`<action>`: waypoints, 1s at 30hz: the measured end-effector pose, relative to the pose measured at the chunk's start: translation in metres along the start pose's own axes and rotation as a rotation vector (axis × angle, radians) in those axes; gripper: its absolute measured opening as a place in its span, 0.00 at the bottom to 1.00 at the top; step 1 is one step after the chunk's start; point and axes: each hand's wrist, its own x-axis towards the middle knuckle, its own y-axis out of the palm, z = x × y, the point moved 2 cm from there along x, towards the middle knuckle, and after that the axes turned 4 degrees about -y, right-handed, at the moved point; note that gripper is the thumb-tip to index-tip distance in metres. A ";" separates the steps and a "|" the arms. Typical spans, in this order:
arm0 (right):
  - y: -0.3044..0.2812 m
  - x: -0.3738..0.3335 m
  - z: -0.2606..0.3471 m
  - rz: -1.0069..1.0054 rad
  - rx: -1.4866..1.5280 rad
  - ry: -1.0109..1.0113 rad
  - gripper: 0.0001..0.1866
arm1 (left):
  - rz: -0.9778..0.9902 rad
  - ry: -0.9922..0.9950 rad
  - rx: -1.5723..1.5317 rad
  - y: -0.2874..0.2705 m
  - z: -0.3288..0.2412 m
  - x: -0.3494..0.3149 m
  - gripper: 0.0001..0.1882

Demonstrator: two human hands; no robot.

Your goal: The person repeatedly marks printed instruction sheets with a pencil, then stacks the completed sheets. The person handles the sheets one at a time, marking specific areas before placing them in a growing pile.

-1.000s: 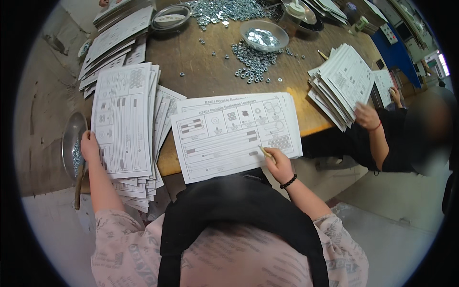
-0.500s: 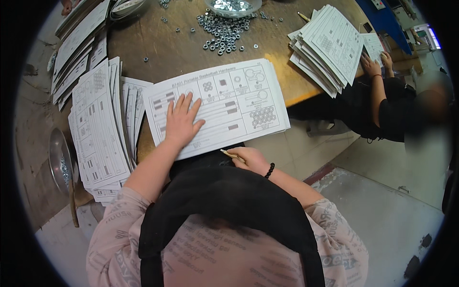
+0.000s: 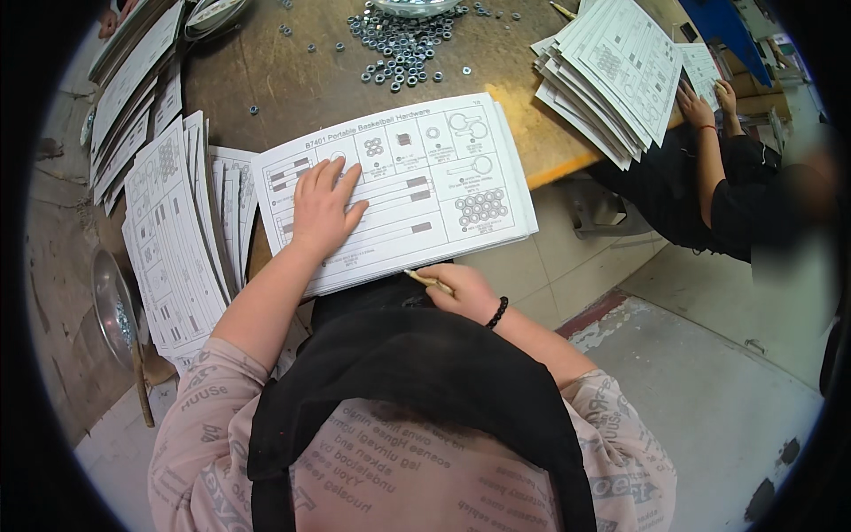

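Observation:
A stack of printed hardware sheets (image 3: 381, 230) lies in front of me at the table's edge, its near side jutting over my lap. Flat on its left part rests my left hand (image 3: 326, 208), fingers stretched out and thumb apart. My right hand (image 3: 465, 293) is just below the stack's near edge, closed round a thin yellowish pen-like stick (image 3: 425, 280) with a pale tip. The stick's tip points left, near the paper's edge; its other end is hidden in the fingers.
Loose metal nuts (image 3: 403, 53) lie beyond the stack, by a clear bowl (image 3: 415, 7). More printed sheets stand at left (image 3: 173, 239) and right (image 3: 612, 75). A metal bowl (image 3: 111, 301) sits lower left. At right, a co-worker's hands (image 3: 700, 106) handle a paper.
The view has shifted slightly, so the nuts sit a little higher and further left. My left hand stays on the sheets and my right hand keeps the stick, both nearly still.

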 end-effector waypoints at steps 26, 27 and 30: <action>-0.032 0.169 0.017 -0.057 -0.731 0.187 0.11 | -0.119 0.018 -0.043 0.015 -0.006 0.029 0.29; -0.031 0.162 0.018 -0.056 -0.732 0.190 0.11 | -0.116 0.019 -0.043 0.015 -0.008 0.028 0.29; -0.027 0.157 0.016 -0.058 -0.741 0.163 0.10 | -0.119 0.016 -0.025 0.015 -0.006 0.030 0.29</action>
